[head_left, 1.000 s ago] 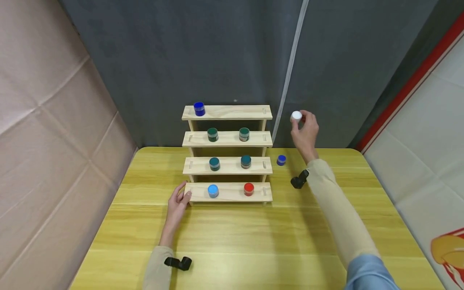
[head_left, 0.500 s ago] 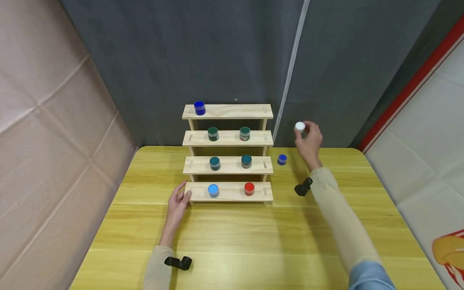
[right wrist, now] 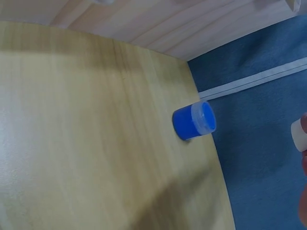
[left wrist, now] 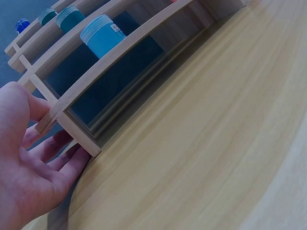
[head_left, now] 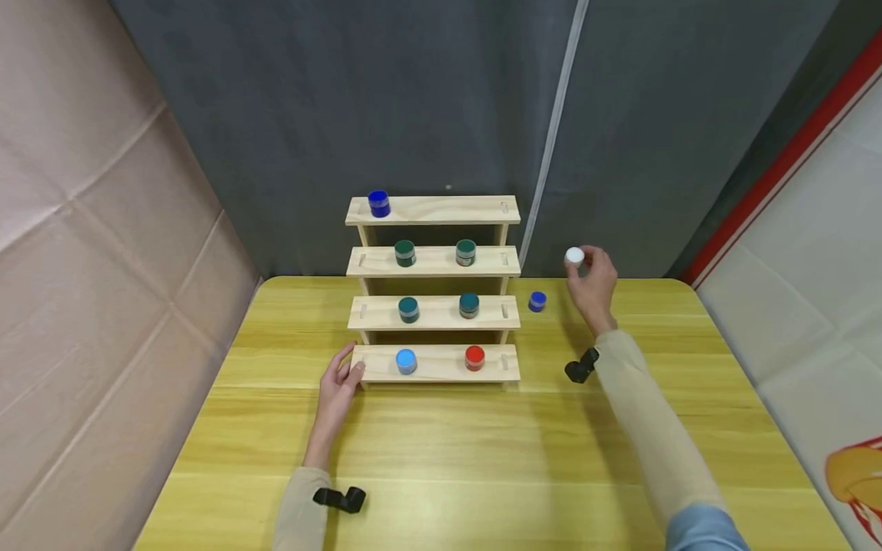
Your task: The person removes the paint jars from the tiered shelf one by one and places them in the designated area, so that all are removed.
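Observation:
A four-step display is avoided here: a tiered wooden rack [head_left: 441,368] stands on the table, with small paint jars on its shelves. My left hand [head_left: 337,389] holds the left end of its lowest shelf, the thumb on top and the fingers at the side support in the left wrist view. Off the rack's right side, my right hand [head_left: 594,285] pinches a small white paint jar [head_left: 574,255] between thumb and fingers, raised above the table's back edge. Only the fingertips and part of the white jar [right wrist: 299,136] show in the right wrist view. A blue paint jar [head_left: 537,301] stands on the table between rack and hand.
On the rack, a dark blue jar [head_left: 379,203] is at the top left. Green jars [head_left: 405,253] and teal jars [head_left: 409,310] fill the middle shelves. A light blue jar [head_left: 406,362] and a red jar [head_left: 475,358] sit lowest. A grey curtain [head_left: 344,99] hangs behind.
My right hand has moved down and slightly right with the white paint jar. My left hand has stayed at the rack's lowest shelf.

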### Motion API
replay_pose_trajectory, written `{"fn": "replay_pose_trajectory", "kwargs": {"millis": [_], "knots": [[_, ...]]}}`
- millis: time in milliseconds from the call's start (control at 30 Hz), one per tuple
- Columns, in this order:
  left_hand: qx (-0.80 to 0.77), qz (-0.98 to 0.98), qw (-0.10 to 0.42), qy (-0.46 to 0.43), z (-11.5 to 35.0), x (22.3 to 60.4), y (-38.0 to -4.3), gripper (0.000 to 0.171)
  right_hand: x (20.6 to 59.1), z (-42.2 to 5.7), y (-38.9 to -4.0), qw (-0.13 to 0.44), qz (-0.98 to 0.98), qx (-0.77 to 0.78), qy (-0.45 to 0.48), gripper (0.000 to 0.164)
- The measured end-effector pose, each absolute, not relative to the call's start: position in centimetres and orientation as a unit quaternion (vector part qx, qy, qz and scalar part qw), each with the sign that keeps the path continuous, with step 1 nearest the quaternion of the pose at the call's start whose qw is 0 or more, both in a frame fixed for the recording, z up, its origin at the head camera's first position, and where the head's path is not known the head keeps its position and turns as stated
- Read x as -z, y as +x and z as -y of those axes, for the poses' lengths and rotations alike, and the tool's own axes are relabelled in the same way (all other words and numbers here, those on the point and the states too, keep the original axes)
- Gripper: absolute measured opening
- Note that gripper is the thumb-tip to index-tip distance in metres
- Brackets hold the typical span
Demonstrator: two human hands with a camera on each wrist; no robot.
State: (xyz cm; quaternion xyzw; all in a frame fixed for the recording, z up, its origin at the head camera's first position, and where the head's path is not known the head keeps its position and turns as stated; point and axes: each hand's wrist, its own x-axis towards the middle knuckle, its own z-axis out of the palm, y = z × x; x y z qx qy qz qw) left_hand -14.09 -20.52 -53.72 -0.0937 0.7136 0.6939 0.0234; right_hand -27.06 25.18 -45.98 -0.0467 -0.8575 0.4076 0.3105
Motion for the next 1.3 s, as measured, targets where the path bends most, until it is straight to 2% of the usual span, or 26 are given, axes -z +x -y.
{"fn": "replay_pose_trajectory", "kwargs": {"millis": [367,833,1300], "knots": [[-0.689,-0.719,0.020,-0.092,20.5,53.8,-14.0,0.053,47.7,-25.5,-26.6,0.274,0.870,-0.406,-0.064,0.034],[-0.696,-0.712,0.013,-0.092,20.5,53.9,-14.1,0.052,49.4,-25.5,-25.8,0.200,0.879,-0.423,-0.094,0.036],[-0.700,-0.709,0.014,-0.090,20.4,53.8,-14.1,0.051,51.3,-25.7,-25.4,0.163,0.883,-0.429,-0.102,0.037]]}}
